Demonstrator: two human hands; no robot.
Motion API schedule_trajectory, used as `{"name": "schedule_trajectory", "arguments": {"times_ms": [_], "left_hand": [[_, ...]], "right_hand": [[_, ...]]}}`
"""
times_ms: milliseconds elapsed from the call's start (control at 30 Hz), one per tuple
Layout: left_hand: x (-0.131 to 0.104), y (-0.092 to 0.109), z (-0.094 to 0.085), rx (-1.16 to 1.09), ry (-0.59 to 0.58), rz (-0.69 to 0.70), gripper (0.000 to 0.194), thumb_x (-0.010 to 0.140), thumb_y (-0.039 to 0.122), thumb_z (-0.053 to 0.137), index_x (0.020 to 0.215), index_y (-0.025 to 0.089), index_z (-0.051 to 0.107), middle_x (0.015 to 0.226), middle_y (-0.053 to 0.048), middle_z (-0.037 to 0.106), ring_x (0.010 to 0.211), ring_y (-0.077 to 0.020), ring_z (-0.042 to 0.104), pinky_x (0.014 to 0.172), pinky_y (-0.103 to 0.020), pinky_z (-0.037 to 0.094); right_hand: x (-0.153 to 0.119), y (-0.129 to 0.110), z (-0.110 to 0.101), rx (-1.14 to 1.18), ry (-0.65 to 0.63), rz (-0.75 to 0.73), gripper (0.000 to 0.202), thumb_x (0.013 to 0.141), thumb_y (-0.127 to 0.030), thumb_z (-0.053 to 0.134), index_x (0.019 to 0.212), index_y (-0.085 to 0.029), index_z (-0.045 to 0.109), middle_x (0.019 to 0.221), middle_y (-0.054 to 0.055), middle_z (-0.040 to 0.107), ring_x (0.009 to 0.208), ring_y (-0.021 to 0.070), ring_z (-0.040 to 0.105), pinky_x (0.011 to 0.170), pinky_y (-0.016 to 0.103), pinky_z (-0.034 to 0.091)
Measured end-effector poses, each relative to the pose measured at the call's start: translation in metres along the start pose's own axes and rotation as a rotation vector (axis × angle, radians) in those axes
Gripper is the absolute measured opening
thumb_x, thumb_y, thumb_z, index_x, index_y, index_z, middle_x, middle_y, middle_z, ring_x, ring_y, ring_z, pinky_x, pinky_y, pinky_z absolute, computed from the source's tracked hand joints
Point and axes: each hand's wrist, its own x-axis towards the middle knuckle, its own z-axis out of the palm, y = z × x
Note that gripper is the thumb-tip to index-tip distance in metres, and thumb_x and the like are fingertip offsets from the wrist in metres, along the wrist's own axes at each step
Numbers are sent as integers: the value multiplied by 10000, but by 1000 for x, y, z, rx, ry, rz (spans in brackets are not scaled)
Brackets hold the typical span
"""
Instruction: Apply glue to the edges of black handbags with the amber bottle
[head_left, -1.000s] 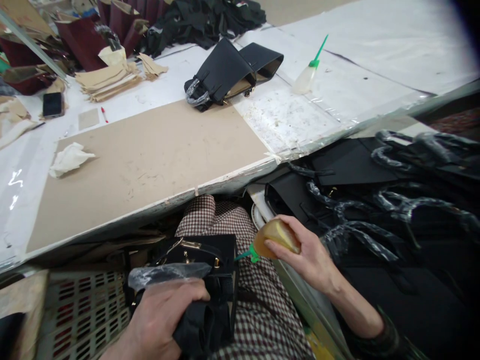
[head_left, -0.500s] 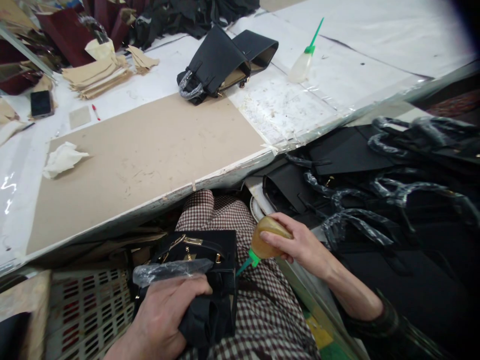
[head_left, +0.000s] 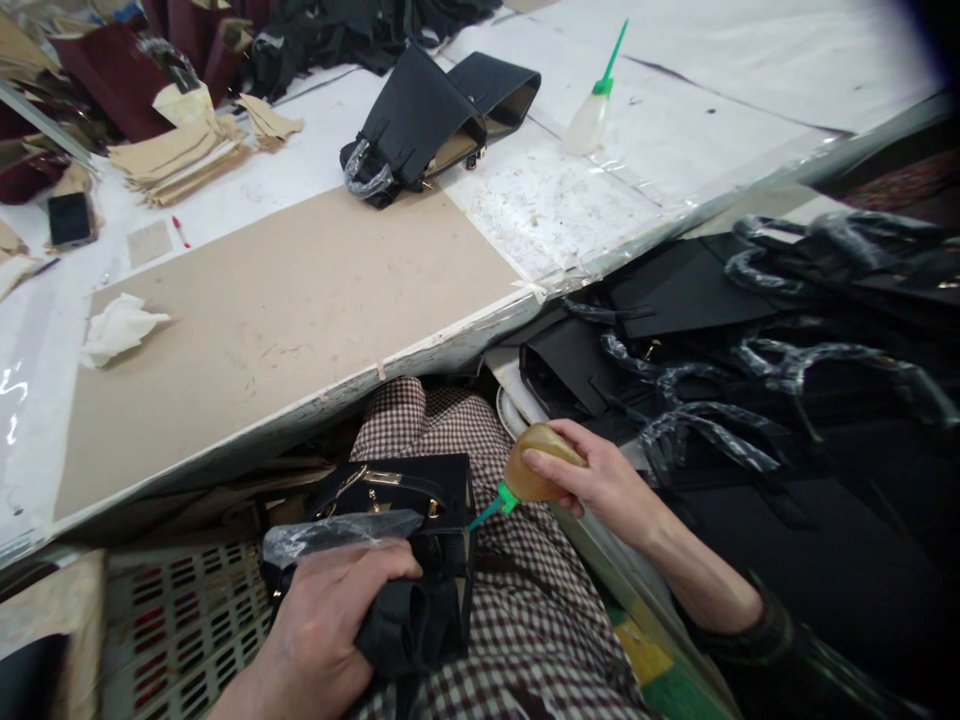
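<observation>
head camera looks forward and down, close

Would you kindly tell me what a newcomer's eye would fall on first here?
Likely the amber bottle in the right hand, its green nozzle aimed at the black bag that the left hand holds over the checked lap. Next might be the heap of bags on the right, with plastic-wrapped handles, and the pale bottle on the white table.

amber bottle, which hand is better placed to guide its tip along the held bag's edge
Probably the right hand: it grips the amber bottle, its green nozzle at the edge of the black bag. The left hand holds the bag.
</observation>
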Motion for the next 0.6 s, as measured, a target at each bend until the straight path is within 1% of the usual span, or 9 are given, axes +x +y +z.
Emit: {"name": "schedule_trajectory", "arguments": {"times_ms": [133, 267, 467, 600], "left_hand": [[3, 1, -1, 4, -4, 9, 276, 852, 30, 512, 1017, 226, 614, 872, 14, 787, 786, -122, 780, 681, -171, 569], [4, 1, -2, 4, -2, 1, 282, 859, 22, 516, 1019, 230, 619, 882, 18, 783, 810, -122, 774, 721, -185, 565], [2, -2, 1, -13, -27, -33, 262, 884, 26, 511, 999, 230, 629, 899, 14, 776, 831, -116, 760, 750, -192, 548], [1, -3, 2, -3, -4, -30, 243, 888, 30, 521, 982, 223, 636, 890, 29, 768, 827, -97, 749, 800, -179, 535]], "right_hand": [[2, 4, 2, 20, -23, 22, 501, 839, -614, 712, 1121, -211, 617, 771, -14, 638, 498, 126, 550, 405, 244, 442], [-2, 3, -1, 134, -74, 20, 480, 838, -616, 732, 1069, -204, 647, 703, -34, 596, 481, 106, 515, 389, 213, 402], [-19, -3, -1, 297, -135, 19, 439, 838, -588, 763, 1049, -214, 674, 712, -34, 588, 475, 89, 496, 374, 181, 376], [-35, -10, 2, 401, -171, 12, 416, 850, -563, 763, 1048, -209, 669, 723, -35, 573, 481, 71, 472, 374, 159, 370]]}}
